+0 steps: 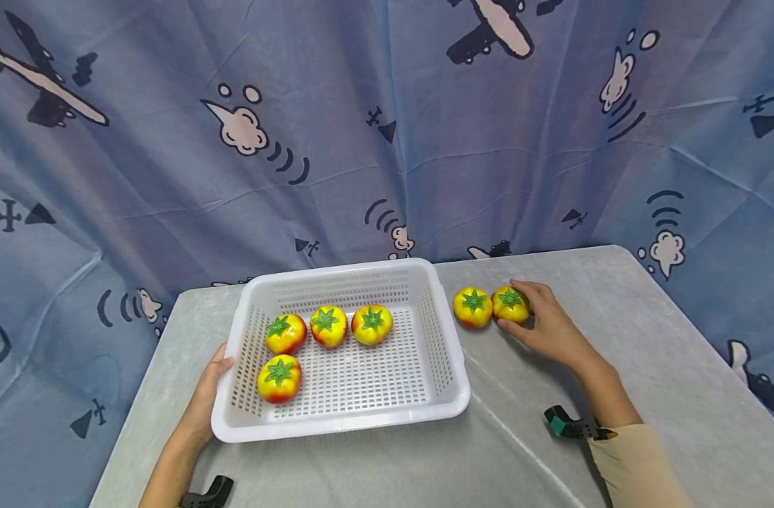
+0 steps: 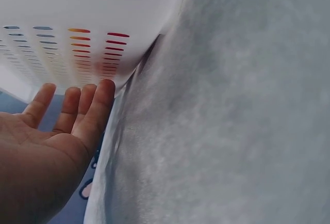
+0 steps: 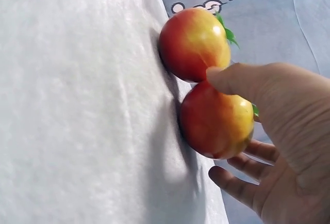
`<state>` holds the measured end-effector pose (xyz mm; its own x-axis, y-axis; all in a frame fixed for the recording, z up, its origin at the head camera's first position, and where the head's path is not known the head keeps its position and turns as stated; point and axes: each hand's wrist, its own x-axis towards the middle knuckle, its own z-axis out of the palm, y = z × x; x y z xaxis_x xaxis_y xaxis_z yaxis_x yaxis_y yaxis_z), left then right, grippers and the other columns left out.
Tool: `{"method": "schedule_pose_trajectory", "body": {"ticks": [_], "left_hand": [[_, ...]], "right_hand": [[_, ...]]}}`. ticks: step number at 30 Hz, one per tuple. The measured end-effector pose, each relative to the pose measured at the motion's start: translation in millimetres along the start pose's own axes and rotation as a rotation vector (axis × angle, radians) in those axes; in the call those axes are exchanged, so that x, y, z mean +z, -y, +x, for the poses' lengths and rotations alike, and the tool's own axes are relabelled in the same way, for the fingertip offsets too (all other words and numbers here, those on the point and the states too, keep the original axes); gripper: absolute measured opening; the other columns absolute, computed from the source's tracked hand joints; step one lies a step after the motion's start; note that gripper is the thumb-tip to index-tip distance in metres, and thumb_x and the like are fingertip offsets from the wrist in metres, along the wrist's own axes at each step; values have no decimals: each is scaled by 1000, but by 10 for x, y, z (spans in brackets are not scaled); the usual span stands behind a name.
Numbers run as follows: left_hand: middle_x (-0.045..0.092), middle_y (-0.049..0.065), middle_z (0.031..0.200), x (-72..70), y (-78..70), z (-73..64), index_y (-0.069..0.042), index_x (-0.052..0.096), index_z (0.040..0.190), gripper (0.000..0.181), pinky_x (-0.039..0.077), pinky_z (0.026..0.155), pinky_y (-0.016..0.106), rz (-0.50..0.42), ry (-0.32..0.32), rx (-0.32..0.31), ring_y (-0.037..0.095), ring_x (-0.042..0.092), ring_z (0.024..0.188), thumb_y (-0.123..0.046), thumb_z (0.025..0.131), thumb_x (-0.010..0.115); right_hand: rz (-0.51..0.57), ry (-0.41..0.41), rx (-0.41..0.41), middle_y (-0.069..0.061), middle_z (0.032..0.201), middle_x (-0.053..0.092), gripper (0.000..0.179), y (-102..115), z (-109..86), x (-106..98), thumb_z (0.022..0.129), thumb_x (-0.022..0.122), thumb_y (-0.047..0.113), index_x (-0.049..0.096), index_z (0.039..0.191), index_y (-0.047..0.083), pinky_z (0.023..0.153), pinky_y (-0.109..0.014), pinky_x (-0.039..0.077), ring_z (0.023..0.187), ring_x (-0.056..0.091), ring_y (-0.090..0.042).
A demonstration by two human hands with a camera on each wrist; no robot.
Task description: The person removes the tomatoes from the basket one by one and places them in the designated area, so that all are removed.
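A white perforated basket [image 1: 361, 416] lies on the table, holding several red-and-yellow toy tomatoes with green leaf tops, such as one tomato [image 1: 279, 379] near its left wall. At the basket's left side, my left hand [image 1: 205, 395] touches the outside; the left wrist view shows its fingers [image 2: 98, 113] fairly straight against the slotted wall [image 2: 93, 7]. To the right of the basket, two tomatoes sit side by side. My right hand [image 1: 548, 324] holds the right one [image 3: 216, 121] between thumb and fingers. The left one [image 3: 193, 43] touches it.
The grey cloth-covered table [image 1: 520, 437] ends at a back edge close behind the basket. A blue curtain [image 1: 336, 141] with printed planes hangs behind it. Dark wrist devices, one a strap [image 1: 573, 425] on the right arm, sit on both wrists.
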<state>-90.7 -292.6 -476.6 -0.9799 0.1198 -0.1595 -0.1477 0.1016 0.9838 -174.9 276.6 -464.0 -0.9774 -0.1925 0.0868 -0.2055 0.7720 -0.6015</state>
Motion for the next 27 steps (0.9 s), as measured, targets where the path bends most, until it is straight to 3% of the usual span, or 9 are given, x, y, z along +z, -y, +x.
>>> {"method": "schedule_pose_trajectory", "body": {"ticks": [3, 7, 15, 20, 24, 27], "left_hand": [[28, 26, 165, 1, -1, 1, -22, 11, 166, 61, 65, 82, 42, -6, 5, 2, 1, 68, 108, -42, 109, 19], [25, 26, 167, 5, -1, 6, -23, 11, 165, 61, 65, 82, 41, -3, 3, -1, -1, 67, 109, -42, 108, 19], [22, 28, 168, 12, 2, -3, -21, 9, 167, 63, 64, 84, 38, 1, 6, 4, -3, 65, 110, -43, 108, 18], [29, 24, 165, 9, -3, 4, -23, 12, 166, 61, 65, 84, 39, 5, 0, -3, -1, 67, 109, -43, 109, 19], [43, 9, 155, -1, -15, 8, -23, 14, 166, 59, 65, 82, 42, 3, -11, -9, 3, 70, 108, -43, 110, 21], [40, 7, 156, -1, -24, 1, -21, 11, 168, 63, 65, 85, 39, -5, 0, -6, 1, 68, 111, -43, 110, 20]], "right_hand": [[-16, 2, 8, -35, 158, 32, 84, 9, -10, -50, 98, 78, 33, 34, 161, -2, 112, -72, 42, 138, 46, -54], [-19, -8, 11, -36, 159, 30, 84, 22, -24, -116, 98, 77, 31, 32, 162, -2, 107, -69, 48, 137, 47, -54], [-16, -23, -19, -35, 160, 30, 80, 126, -50, -159, 98, 77, 28, 35, 161, 0, 108, -71, 45, 139, 45, -55], [-50, -51, -36, -32, 161, 33, 75, 275, -89, -221, 100, 75, 30, 39, 161, 5, 106, -72, 46, 134, 51, -54], [-38, -66, -69, -28, 155, 41, 71, 401, -113, -276, 100, 74, 28, 42, 160, 7, 104, -70, 49, 130, 54, -50], [-24, -73, -93, -26, 152, 44, 68, 476, -124, -302, 101, 73, 26, 43, 160, 8, 104, -69, 49, 130, 54, -48]]}}
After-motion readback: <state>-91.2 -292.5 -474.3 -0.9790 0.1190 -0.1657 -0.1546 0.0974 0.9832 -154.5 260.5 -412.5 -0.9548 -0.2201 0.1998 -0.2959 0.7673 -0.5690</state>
